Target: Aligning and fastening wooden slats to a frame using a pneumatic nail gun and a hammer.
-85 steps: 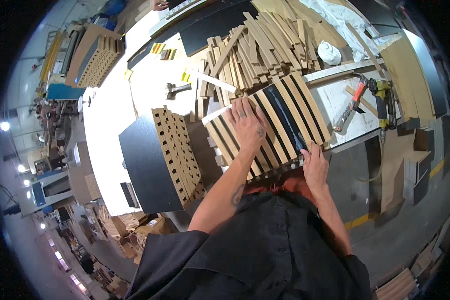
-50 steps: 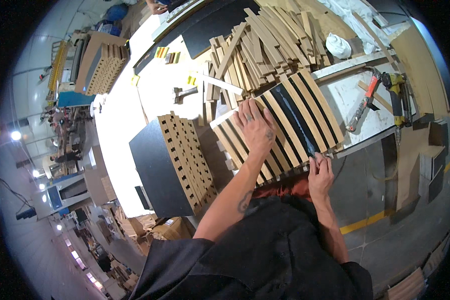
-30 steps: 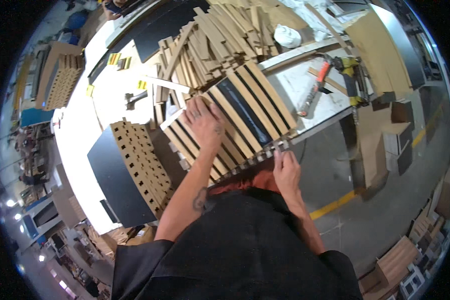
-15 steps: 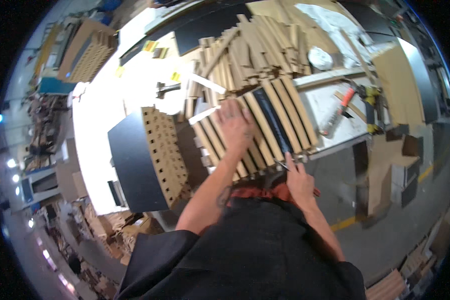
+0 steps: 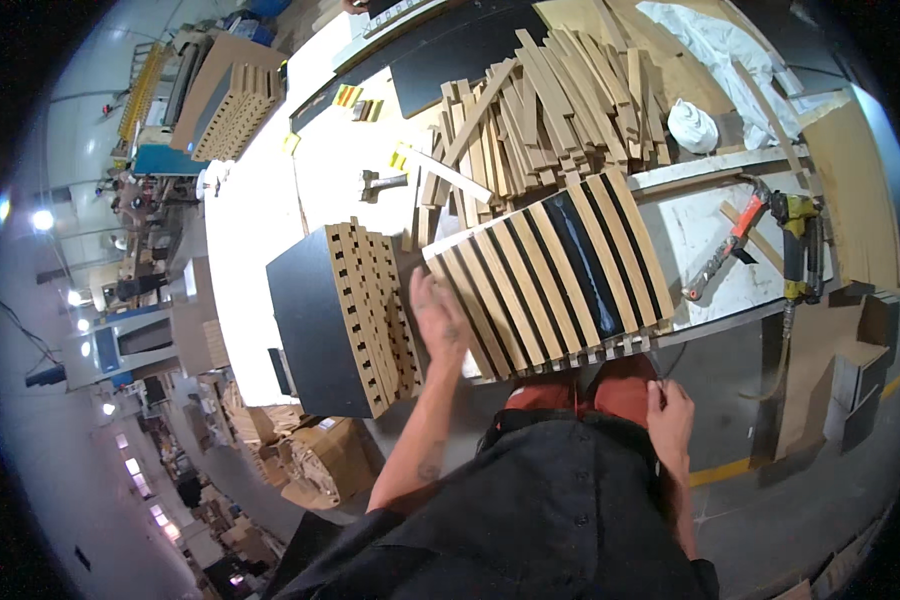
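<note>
A slatted panel (image 5: 515, 285) of pale wood strips on a black backing lies in front of me at the bench's near edge. One wider black gap (image 5: 578, 255) between its strips carries a glossy streak. My left hand (image 5: 440, 320) is at the panel's left edge, fingers stretched out and holding nothing; whether it touches the edge I cannot tell. Off the panel's near right corner, my right hand (image 5: 671, 415) is closed by my side around a thin dark tool (image 5: 678, 360), whose kind is unclear.
Left of the panel stands a stack of black-faced slotted panels (image 5: 320, 320). Loose wood strips (image 5: 540, 110) are heaped beyond. A hammer (image 5: 382, 184) lies on the white bench (image 5: 245, 270). At right lie an orange caulking gun (image 5: 735, 235) and a yellow-green power tool (image 5: 798, 235).
My left hand has slid off the top of the strips to the panel's left edge. My right hand has drawn back from the near edge toward my side. The view has shifted.
</note>
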A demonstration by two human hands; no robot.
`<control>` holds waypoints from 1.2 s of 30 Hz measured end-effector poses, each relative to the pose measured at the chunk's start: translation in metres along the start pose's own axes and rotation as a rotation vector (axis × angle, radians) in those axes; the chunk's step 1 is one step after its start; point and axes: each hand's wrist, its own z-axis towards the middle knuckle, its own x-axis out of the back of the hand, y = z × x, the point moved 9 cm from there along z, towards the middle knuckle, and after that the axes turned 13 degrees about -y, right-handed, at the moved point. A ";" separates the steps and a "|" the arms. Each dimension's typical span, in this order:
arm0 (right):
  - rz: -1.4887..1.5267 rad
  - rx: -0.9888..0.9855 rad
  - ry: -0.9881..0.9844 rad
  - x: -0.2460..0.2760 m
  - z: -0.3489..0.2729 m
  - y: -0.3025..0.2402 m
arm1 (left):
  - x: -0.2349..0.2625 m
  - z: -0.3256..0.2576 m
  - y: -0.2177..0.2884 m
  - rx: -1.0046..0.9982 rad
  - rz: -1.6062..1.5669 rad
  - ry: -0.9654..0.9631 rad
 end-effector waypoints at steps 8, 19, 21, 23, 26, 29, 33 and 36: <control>-0.109 -0.118 -0.246 0.000 0.030 0.104 | -0.017 0.008 -0.093 0.456 0.186 -0.677; -0.061 -0.284 -0.330 -0.012 0.043 0.230 | -0.023 0.004 -0.097 0.098 1.029 -0.724; -0.073 -0.300 -0.368 -0.019 0.039 0.265 | -0.033 0.010 -0.090 0.137 0.984 -0.826; -0.148 -0.331 -0.560 -0.046 0.035 0.306 | -0.026 0.013 -0.102 0.110 1.018 -0.796; -0.184 -0.340 -0.544 -0.059 0.038 0.340 | -0.016 0.020 -0.097 0.193 0.838 -0.925; -0.139 -0.393 -0.563 -0.053 0.044 0.344 | 0.030 0.036 -0.045 0.054 0.895 -0.385; -0.209 -0.346 -0.483 -0.042 0.051 0.347 | 0.088 0.027 -0.023 0.238 0.716 -0.055; -0.276 -0.275 -0.435 -0.035 0.065 0.401 | 0.094 0.024 -0.010 0.197 0.621 0.049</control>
